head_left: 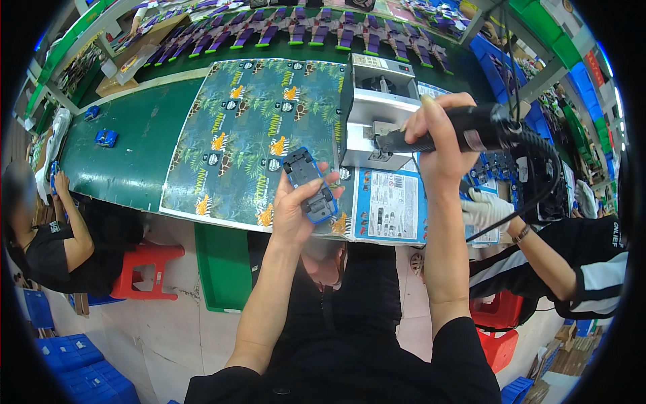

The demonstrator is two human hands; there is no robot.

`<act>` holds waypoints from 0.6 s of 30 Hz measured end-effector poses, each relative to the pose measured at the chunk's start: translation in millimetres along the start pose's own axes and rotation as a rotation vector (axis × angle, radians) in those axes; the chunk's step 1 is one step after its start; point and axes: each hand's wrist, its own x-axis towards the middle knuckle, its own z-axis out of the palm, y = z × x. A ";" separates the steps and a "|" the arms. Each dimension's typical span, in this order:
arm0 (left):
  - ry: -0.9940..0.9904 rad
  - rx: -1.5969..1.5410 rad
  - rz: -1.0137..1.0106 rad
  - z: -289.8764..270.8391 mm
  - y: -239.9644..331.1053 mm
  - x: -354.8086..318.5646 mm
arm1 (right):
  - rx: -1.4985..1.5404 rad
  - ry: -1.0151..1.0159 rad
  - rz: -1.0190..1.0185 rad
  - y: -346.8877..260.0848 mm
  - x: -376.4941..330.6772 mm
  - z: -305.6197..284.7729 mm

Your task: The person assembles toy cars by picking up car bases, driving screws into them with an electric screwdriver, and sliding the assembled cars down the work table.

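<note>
My left hand [291, 214] grips a blue toy car [301, 168] turned over, so its black underside faces up above the patterned sheet. Wrapped round a black electric screwdriver [486, 126] is my right hand [441, 138]; the tool lies nearly level and points left. Its tip reaches the front of a silver box-shaped machine [367, 111], which looks like a screw feeder. Whether a screw sits on the tip is too small to tell.
A printed animal-pattern sheet [235, 135] covers the bench. Blue toy cars [106, 138] stand at the left. Purple and green pieces [269, 32] line the far belt. Co-workers sit on both sides; a gloved hand [486, 209] works close at my right. A cable [548, 182] hangs there.
</note>
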 end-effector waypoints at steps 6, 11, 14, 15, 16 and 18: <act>-0.043 0.022 -0.021 -8.6 0.9 5.3 | -0.117 -0.053 0.090 -1.1 16.5 11.4; 0.033 0.000 -0.005 -6.1 -3.4 7.0 | -0.035 -0.057 0.358 1.2 1.0 7.8; -0.036 0.060 0.025 0.1 -5.5 7.2 | 0.317 -0.090 0.332 -19.7 -28.2 -0.2; -0.026 0.058 0.021 -1.6 -4.3 9.0 | 0.409 -0.133 0.286 -24.2 -33.9 2.4; -0.023 0.057 0.019 -3.6 -3.4 9.9 | 0.433 -0.160 0.263 -25.5 -40.3 7.7; -0.005 0.062 0.005 -2.1 -1.1 8.8 | 0.469 -0.202 0.231 -26.1 -51.3 20.9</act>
